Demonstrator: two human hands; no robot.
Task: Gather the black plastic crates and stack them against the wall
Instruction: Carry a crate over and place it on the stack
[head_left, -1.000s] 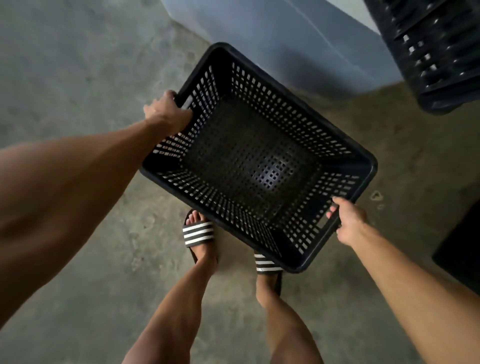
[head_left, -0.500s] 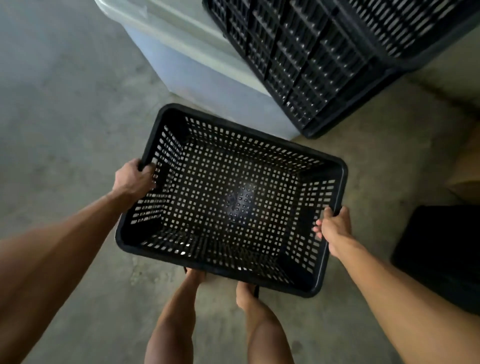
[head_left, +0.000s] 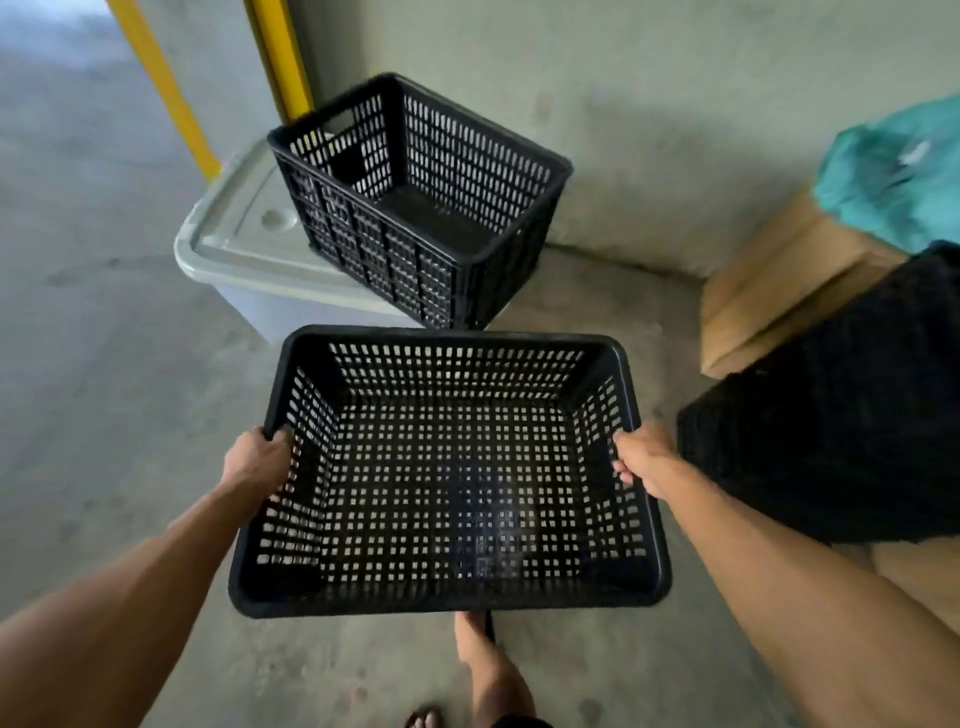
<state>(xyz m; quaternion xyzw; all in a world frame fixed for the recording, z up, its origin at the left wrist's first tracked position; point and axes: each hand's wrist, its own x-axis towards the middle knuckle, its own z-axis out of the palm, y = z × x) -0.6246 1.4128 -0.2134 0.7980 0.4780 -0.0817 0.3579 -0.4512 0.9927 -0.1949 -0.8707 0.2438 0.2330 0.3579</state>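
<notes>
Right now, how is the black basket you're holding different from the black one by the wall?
The held black plastic crate is carried in the air by the left hand and right hand; the black plastic crate by the wall stands untouched. The held one looks shallower, the other deeper. Both are empty, with holes all over.

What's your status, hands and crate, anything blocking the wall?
Left hand and right hand gripping carried crate by its rims. Second crate ahead at the wall. Grey tub beside it.
</notes>
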